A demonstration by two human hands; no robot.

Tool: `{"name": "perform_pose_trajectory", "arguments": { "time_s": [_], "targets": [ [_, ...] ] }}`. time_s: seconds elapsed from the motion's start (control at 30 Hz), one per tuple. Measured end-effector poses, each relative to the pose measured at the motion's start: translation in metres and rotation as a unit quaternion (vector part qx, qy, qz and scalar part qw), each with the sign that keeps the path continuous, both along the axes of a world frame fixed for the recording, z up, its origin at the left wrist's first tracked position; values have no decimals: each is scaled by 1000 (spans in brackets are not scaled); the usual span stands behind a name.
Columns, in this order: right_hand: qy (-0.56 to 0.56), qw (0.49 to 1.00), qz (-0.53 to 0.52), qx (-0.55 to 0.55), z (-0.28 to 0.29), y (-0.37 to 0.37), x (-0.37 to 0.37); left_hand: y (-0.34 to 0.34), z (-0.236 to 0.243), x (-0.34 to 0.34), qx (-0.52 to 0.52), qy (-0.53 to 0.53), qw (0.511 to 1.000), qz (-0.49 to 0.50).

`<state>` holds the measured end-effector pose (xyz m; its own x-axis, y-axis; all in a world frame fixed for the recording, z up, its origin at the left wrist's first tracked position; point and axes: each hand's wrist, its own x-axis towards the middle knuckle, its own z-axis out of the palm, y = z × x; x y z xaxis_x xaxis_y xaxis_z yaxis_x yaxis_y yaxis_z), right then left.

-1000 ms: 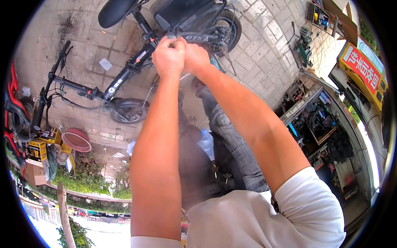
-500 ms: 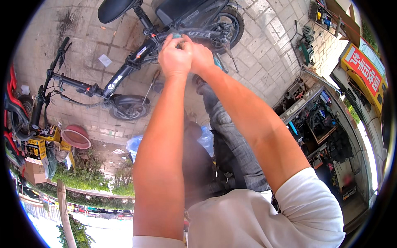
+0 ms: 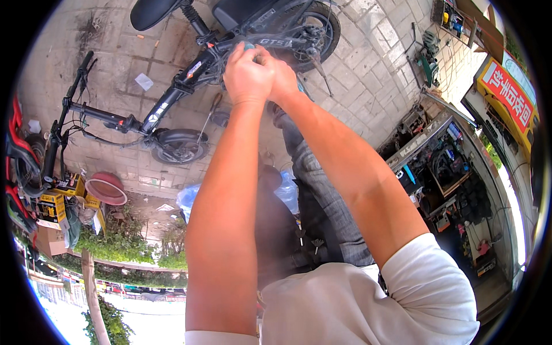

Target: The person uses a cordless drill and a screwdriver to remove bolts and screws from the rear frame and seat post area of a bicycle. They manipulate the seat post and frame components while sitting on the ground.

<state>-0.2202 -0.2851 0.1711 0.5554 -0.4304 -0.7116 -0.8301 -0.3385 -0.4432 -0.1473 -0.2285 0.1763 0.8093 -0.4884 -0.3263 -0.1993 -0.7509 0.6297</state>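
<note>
Both my arms reach forward, and my left hand [image 3: 247,76] and right hand [image 3: 280,79] are closed together beside the middle of a black folding electric bike [image 3: 164,110]. A bit of a teal thing [image 3: 248,46] pokes out beyond my left fingers, and more teal shows by my right wrist. My hands cover the rest, so its kind cannot be made out. Just past them lie the bike's rear wheel [image 3: 329,34] and its black saddle [image 3: 150,12]; the small front wheel [image 3: 183,146] is to the left of my forearms.
A screwdriver-like tool [image 3: 210,115] leans near the front wheel. On the paving lies a white paper [image 3: 144,81]. A red basin [image 3: 106,188] and yellow boxes [image 3: 50,206] stand at the left. To the right is a cluttered tool cabinet [image 3: 454,190], with a green tool [image 3: 428,64] farther off.
My joined hands have shifted slightly to the right against the bike, still closed together. The bike appears a little farther left and up in the view.
</note>
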Motion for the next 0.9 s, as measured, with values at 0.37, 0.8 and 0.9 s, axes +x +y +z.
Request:
{"name": "perform_pose_trajectory", "arguments": {
  "time_s": [0.37,0.8,0.9],
  "targets": [
    [13,997,-66,40,15,-9,9,-13,6,4,13,-2,1000,0],
    [47,996,-47,59,23,-12,22,-11,6,16,15,22,1000,15],
    [66,995,-25,70,26,-15,29,-10,10,24,6,26,999,19]
  ]
}}
